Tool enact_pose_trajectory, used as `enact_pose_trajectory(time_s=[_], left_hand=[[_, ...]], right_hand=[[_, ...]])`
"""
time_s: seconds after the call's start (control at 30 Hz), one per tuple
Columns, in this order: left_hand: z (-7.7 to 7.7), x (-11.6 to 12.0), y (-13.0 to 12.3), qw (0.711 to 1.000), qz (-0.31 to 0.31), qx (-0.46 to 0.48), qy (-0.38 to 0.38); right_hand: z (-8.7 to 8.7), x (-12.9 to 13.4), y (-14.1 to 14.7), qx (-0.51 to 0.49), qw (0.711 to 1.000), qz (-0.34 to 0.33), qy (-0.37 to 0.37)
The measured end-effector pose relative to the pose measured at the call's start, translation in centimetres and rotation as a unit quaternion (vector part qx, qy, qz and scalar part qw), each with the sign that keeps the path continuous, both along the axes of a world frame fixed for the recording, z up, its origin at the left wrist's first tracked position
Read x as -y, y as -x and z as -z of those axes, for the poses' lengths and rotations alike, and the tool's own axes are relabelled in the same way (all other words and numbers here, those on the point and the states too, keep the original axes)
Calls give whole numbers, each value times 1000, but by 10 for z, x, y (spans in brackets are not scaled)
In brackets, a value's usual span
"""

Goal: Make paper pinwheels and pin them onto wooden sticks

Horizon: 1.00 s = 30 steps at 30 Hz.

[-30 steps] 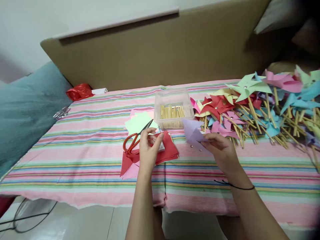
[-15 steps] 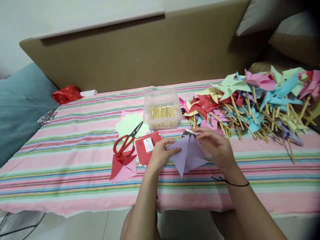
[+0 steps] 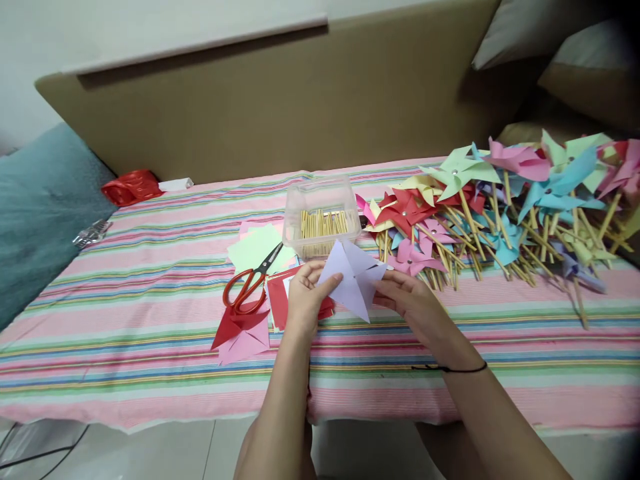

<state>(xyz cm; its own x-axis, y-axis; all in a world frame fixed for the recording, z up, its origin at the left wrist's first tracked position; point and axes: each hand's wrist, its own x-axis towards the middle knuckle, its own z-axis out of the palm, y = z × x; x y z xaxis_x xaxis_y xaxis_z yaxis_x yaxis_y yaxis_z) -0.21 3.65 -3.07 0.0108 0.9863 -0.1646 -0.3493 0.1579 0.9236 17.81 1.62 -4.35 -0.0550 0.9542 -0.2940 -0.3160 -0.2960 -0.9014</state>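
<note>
A lavender paper square (image 3: 350, 275), cut in from its corners, is held up between my hands above the cloth. My left hand (image 3: 311, 291) pinches its left side, thumb on top. On the other side, my right hand (image 3: 401, 291) has its fingers at the paper's right edge, closed on it. Below and left of the paper lies a stack of red paper squares (image 3: 278, 301). Orange-handled scissors (image 3: 250, 285) rest beside it, over cut red paper (image 3: 231, 328) and cut pink paper (image 3: 250, 345).
A clear plastic box (image 3: 323, 248) of short bamboo sticks (image 3: 324, 224) stands behind my hands. Many finished paper pinwheels (image 3: 456, 175) are piled at right. Pale green paper (image 3: 260, 248) lies left of the box; a red plastic bag (image 3: 131, 189) is at far left.
The lavender paper has moved up and slightly left and now faces me flatter. My right hand has shifted from its top edge down to its right side.
</note>
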Motion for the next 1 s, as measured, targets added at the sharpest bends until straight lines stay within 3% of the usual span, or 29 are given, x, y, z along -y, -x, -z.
enact_pose_trajectory(time_s=[0.13, 0.23, 0.5, 0.83, 1.0], left_hand=[[-3, 3, 1, 994, 106, -20, 28], [-4, 4, 0, 990, 135, -31, 28], [-3, 4, -2, 993, 77, -88, 31], [-5, 4, -6, 992, 85, -87, 15], [-2, 3, -7, 992, 68, -100, 23]], right_hand=[[0, 0, -2, 73, 995, 46, -39], [1, 0, -4, 120, 989, 45, -79], [1, 3, 0, 180, 974, 77, -115], [4, 0, 2, 151, 978, 100, -107], [2, 1, 6, 143, 972, 112, -147]])
